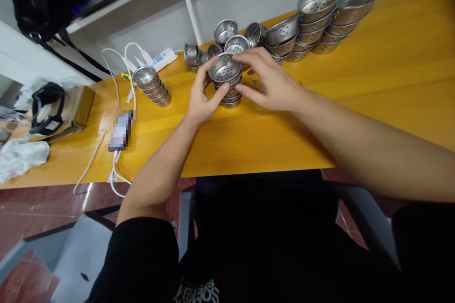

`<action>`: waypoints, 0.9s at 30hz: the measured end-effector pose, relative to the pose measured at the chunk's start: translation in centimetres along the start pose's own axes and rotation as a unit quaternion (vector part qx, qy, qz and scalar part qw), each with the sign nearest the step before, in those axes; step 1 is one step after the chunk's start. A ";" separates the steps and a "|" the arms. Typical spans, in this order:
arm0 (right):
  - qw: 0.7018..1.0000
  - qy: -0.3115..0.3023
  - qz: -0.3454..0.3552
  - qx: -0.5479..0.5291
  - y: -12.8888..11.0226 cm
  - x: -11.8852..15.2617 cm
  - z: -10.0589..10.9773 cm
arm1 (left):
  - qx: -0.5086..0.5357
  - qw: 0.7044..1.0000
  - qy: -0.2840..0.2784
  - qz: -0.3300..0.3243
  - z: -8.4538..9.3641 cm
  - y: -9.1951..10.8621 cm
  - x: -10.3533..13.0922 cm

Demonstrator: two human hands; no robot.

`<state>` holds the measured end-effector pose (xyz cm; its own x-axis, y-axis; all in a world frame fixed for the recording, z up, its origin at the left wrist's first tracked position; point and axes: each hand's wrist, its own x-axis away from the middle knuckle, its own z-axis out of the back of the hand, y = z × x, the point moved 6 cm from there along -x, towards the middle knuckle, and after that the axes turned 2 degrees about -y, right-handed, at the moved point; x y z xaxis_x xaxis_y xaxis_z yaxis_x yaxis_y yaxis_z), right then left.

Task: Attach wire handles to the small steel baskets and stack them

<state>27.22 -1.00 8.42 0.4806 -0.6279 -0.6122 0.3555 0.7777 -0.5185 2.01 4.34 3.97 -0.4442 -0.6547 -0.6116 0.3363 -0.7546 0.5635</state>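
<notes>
A stack of small perforated metal cups [231, 99] stands on the yellow table between my hands. My left hand [204, 92] curls around the left side of the top perforated metal cup [224, 70], its thumb on the near wall and its fingers at the rim. From the other side, my right hand [266, 80] has a fingertip at the rim and its thumb by the lower wall. The top cup sits in the stack, its mouth tilted towards me. Behind it are several loose cups [226, 31], some on their sides.
Taller stacks of perforated cups [314, 21] line the back right. Left of my hands stands another cup stack [151, 85]. A phone [121, 130] with white cables, a power strip [164, 59] and a cardboard box [80, 106] occupy the table's left. The table's front edge [249, 172] is near my body.
</notes>
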 end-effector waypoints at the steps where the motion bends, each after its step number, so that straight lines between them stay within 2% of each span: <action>1: 1.000 0.002 0.003 0.000 0.0 0.0 0.0 | -0.003 1.000 -0.005 0.008 0.0 0.2 0.1; 7: 1.000 -0.010 0.013 -0.002 -0.1 0.1 -0.3 | 0.003 1.000 -0.025 0.003 -0.1 1.1 0.3; 14: 1.000 -0.016 0.009 -0.007 -0.4 0.0 -0.2 | 0.006 0.999 -0.046 0.027 -0.5 1.0 0.1; 19: 0.999 -0.036 0.007 -0.005 0.5 0.1 -0.7 | 0.053 0.997 -0.035 0.051 -1.7 -0.7 0.8; 23: 1.000 -0.016 0.016 -0.011 1.5 0.2 -0.5 | 0.085 0.988 -0.070 0.108 -2.7 -2.5 1.5; 25: 1.000 -0.004 0.013 -0.013 1.9 0.2 -0.2 | 0.085 0.985 -0.090 0.120 -2.7 -2.8 1.6; 27: 1.000 -0.009 -0.018 -0.020 2.5 0.2 -0.2 | 0.083 0.983 -0.091 0.133 -2.1 -3.0 1.5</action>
<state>28.09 0.83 6.86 0.4822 -0.6552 -0.5816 0.3406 0.7518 -0.5645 2.07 5.49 0.17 -0.5052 -0.7977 -0.3293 0.3268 -0.5300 0.7825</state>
